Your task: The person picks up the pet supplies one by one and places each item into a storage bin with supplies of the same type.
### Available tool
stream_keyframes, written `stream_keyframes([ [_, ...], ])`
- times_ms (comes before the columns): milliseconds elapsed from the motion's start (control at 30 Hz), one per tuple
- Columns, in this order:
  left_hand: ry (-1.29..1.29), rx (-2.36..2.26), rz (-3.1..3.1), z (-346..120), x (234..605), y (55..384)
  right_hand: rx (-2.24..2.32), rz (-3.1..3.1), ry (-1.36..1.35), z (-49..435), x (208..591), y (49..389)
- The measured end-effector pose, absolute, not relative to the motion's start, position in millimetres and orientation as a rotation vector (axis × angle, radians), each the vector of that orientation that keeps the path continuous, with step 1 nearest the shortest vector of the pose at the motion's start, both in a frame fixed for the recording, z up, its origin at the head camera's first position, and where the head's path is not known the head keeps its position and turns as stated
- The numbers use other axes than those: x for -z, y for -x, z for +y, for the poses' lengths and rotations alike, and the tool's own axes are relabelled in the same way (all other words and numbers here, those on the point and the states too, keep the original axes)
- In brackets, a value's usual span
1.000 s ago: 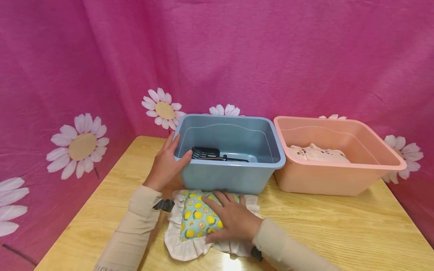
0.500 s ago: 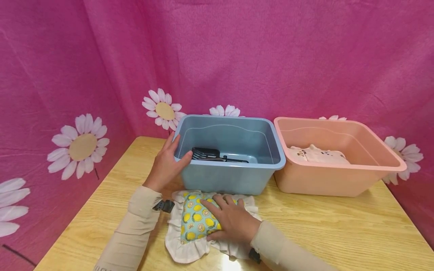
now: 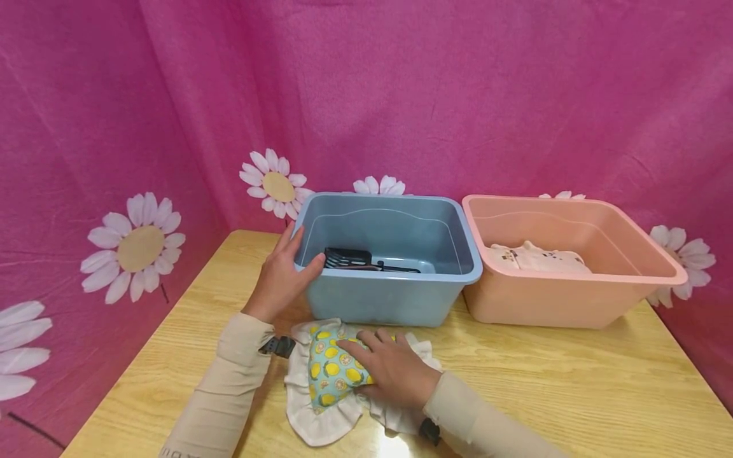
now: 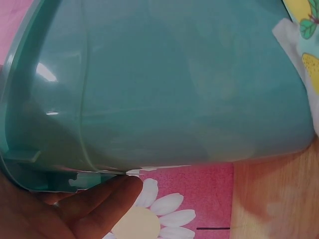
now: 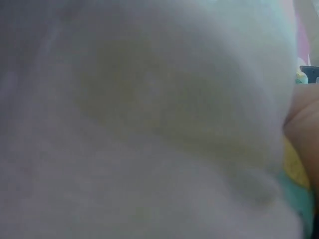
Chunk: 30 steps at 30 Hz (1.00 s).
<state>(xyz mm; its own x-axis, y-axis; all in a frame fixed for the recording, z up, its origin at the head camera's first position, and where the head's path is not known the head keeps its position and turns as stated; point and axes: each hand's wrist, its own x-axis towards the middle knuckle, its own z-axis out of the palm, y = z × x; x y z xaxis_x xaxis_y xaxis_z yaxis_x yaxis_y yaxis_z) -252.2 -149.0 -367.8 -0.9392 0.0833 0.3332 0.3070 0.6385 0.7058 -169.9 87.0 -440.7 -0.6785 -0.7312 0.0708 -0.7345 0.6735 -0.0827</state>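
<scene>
A small cushion (image 3: 331,371) with a yellow lemon print on pale blue and a white frill lies on the table in front of the blue plastic bin (image 3: 378,296). My right hand (image 3: 395,369) grips its right part from above, and the fabric puckers under the fingers. Blurred white frill (image 5: 149,124) fills most of the right wrist view. With my left hand (image 3: 280,277) I hold the bin's front left corner, thumb at the front rim and fingers along the left side. In the left wrist view, fingers (image 4: 112,201) sit against the outside under the rim.
Inside the blue bin lies a black slotted spatula (image 3: 349,257) among dark handles. A pink bin (image 3: 538,302) stands close on its right, holding a white printed cloth item (image 3: 541,259). Behind them hangs a magenta daisy-print cloth (image 3: 435,95). Everything stands on a wooden table (image 3: 572,375).
My right fingers, spread flat on the cushion before, have drawn in and now bunch it. Its left part has puffed up and narrowed. The left hand stays at the bin's corner.
</scene>
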Motion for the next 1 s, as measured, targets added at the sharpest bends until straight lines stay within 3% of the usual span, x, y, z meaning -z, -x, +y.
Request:
stream_keyframes([
  [1000,0.307,1.158,-2.602,-148,367,253,-0.364,-2.764,-1.276,109,431,165],
])
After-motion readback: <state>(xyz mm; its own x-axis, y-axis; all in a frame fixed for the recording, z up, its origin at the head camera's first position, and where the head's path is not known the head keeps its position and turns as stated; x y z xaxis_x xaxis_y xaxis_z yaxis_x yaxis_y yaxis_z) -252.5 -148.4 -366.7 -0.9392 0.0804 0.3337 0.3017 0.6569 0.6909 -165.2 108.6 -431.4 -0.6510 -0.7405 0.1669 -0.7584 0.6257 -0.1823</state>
